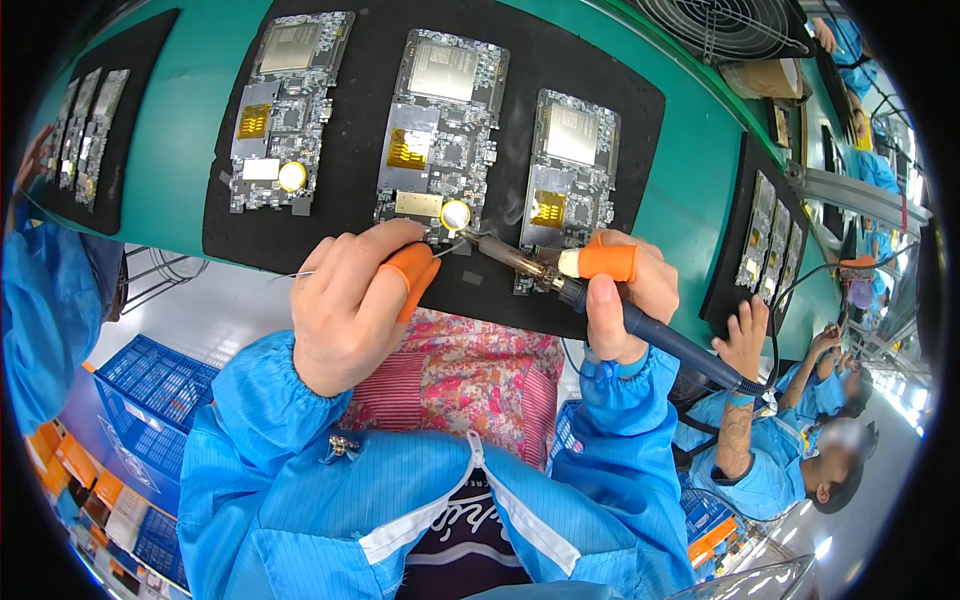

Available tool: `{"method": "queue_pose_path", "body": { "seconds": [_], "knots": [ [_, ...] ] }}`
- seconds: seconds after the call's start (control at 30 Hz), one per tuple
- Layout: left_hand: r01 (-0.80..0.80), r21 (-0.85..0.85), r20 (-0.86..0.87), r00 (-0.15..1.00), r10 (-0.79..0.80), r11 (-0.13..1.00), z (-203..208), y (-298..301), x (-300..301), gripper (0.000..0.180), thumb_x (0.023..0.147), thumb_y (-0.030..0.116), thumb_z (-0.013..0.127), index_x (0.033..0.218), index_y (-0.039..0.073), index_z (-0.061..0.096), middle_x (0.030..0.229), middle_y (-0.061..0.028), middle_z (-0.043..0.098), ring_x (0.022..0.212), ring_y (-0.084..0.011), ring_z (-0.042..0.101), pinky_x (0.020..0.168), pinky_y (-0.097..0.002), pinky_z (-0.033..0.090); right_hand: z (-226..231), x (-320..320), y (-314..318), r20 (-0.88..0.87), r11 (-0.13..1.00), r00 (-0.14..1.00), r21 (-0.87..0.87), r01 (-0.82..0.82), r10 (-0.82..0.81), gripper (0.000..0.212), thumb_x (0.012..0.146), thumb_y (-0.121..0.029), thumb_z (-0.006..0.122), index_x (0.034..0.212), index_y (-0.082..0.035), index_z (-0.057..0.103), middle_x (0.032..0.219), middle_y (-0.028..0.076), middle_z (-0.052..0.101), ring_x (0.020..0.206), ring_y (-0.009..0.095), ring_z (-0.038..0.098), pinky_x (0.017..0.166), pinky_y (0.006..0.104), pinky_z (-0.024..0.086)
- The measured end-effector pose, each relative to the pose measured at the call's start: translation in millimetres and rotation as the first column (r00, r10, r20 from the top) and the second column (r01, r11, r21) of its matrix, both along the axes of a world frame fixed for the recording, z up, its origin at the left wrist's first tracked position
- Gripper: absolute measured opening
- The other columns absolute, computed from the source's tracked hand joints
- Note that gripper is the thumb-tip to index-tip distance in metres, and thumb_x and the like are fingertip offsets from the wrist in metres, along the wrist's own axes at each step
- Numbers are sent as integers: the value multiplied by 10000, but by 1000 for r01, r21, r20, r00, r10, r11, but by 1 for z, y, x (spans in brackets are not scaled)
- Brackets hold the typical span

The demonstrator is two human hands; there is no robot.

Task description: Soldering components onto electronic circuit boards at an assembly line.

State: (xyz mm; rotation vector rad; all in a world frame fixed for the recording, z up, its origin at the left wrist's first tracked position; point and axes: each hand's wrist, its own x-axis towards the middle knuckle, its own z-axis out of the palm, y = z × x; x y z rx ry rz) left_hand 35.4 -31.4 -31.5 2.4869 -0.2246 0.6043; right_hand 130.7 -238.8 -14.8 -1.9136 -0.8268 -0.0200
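Observation:
Three circuit boards lie in a row on a black mat (350, 130). My right hand (630, 285), an orange finger cot on one finger, is closed round a dark blue soldering iron (670, 345). The iron's tip meets the lower end of the middle circuit board (445, 120), beside a round coin cell (455, 214). Pinched in my left hand (355, 300), also with orange finger cots, is a thin solder wire (452, 247) reaching that same spot. The left circuit board (285, 110) and the right circuit board (570, 170) lie untouched by my fingers, though the iron passes over the right one's lower end.
More boards lie on black mats at the far left (95, 130) and far right (765, 230) of the green bench (180, 110). A round fan guard (725, 25) stands at the back right. The iron's cable (775, 340) runs off right, near a co-worker's hand (743, 340). Blue crates (150, 400) stand lower left.

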Motion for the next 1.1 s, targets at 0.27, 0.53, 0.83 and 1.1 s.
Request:
{"method": "queue_pose_path", "body": {
  "seconds": [0.27,0.53,0.83,1.1],
  "knots": [
    [133,166,-83,989,-120,977,-4,5,-1,140,632,85,611,661,104,475,1130,-31,562,669,-143,488,625,-253,382,4,-7,-2,-68,995,996,-93,47,-54,355,739,-318,529,713,34,571,707,143,591,604,249,552,580,314,416],
    [124,178,-108,988,-106,976,-3,5,1,121,618,79,591,684,106,494,1130,-12,560,683,-148,473,644,-254,379,5,-6,-4,-56,996,998,-91,26,-31,353,746,-309,530,706,40,565,715,154,590,614,246,556,589,316,428],
    [134,171,-89,989,-120,976,-5,5,1,117,612,81,586,700,104,512,1116,-14,567,681,-145,470,635,-251,374,-2,-7,-5,-21,969,988,192,156,-155,229,723,-197,541,735,30,570,679,137,567,528,207,516,505,291,399],
    [-65,-192,-79,996,50,979,11,8,-15,273,611,-74,685,854,-10,578,1019,-143,513,813,-270,551,651,-304,479,-3,-3,-4,-8,966,1000,258,14,-13,205,710,-156,538,719,48,553,539,101,479,406,174,438,382,277,321]
  ]
}}
